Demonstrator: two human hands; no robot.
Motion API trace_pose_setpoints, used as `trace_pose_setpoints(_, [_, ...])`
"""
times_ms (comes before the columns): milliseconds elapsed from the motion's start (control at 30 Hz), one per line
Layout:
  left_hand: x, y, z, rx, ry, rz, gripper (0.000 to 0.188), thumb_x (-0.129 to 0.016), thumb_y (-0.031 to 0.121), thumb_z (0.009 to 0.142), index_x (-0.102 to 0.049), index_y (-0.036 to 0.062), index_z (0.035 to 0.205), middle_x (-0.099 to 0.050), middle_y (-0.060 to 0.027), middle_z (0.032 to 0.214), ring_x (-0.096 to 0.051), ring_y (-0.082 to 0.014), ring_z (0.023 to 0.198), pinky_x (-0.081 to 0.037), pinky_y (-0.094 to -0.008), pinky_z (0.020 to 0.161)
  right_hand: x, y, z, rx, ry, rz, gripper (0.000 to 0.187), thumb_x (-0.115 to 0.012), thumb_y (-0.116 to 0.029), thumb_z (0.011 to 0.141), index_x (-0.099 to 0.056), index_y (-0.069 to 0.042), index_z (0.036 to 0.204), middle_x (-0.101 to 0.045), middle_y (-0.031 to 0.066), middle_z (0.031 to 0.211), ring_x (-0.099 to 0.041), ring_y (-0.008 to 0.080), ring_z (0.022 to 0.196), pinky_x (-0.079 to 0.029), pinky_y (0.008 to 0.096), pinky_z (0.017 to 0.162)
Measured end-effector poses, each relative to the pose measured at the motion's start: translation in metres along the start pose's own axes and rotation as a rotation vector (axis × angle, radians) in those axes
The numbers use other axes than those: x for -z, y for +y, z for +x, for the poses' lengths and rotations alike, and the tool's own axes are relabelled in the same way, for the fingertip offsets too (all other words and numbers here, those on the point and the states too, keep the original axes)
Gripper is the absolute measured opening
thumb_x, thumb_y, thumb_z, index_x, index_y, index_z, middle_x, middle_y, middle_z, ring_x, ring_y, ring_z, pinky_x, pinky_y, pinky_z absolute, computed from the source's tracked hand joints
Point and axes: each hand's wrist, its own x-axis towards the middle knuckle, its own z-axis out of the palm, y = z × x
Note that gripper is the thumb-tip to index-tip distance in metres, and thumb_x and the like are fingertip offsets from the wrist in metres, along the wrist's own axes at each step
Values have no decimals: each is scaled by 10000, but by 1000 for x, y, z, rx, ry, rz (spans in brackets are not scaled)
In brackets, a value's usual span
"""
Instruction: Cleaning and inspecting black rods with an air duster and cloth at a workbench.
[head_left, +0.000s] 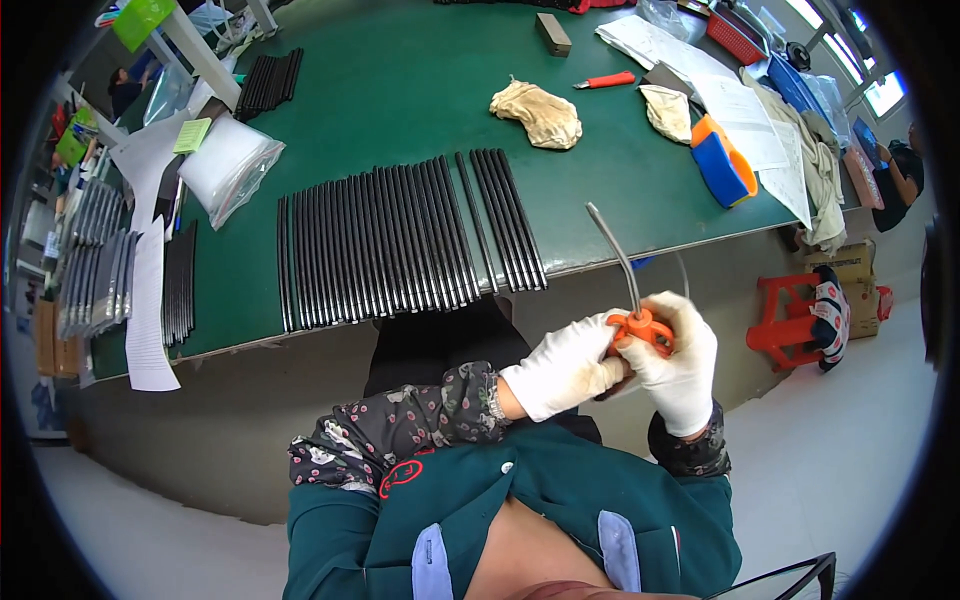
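Both my hands, in white gloves, are close together beyond the table's front edge. They hold an orange plastic piece with rounded arms (641, 331), out of which a bent silver metal rod (618, 246) rises up and leftward. My left hand (562, 372) is closed on the piece's left side, its fingertips partly hidden. My right hand (682, 355) wraps round it from the right, with the thumb across the front. To the left on the table lies a row of long black rods (380, 240), side by side; the nearest ones end close to my hands.
The green table (400, 90) also bears a cloth (538, 113), a red-handled knife (606, 80), a grey block (552, 35), a blue and orange tape-like roll (722, 170), papers (738, 115) and a clear plastic bag (228, 165). A red stool (785, 320) stands at right.
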Motion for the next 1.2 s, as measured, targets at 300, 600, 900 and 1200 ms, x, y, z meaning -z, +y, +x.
trace_pose_setpoints(300, [14,16,13,-42,-70,-675,391,-682,199,896,-512,3,1188,-597,-68,1034,-543,-138,939,-462,-320,835,2,46,-25,-451,-495,987,1027,-895,-365,620,-328,-19,1403,-492,108,1297,-511,207,1191,-416,369,999])
trace_pose_setpoints(600, [49,32,15,-213,-114,203,331,-690,209,836,-552,10,1061,-584,-175,969,-570,-352,920,-490,-397,748,37,30,2,-802,-613,747,678,-746,-153,786,-410,-21,1359,-659,76,922,-560,85,529,-430,211,460])
trace_pose_setpoints(900, [201,-14,57,-314,-142,971,774,-698,484,783,-423,106,1400,-322,-153,1510,-201,-367,1436,-267,-479,1138,56,36,18,-755,-542,434,268,-653,-92,856,-591,-23,1108,-685,49,986,-567,68,709,-459,197,551])
trace_pose_setpoints(1200, [194,-45,61,-276,-246,1124,964,-649,685,697,-409,91,1418,-346,-104,1505,-246,-309,1426,-215,-547,1134,34,38,36,-584,-590,119,244,-650,-28,820,-596,-34,1057,-639,73,869,-597,184,781,-486,313,755])
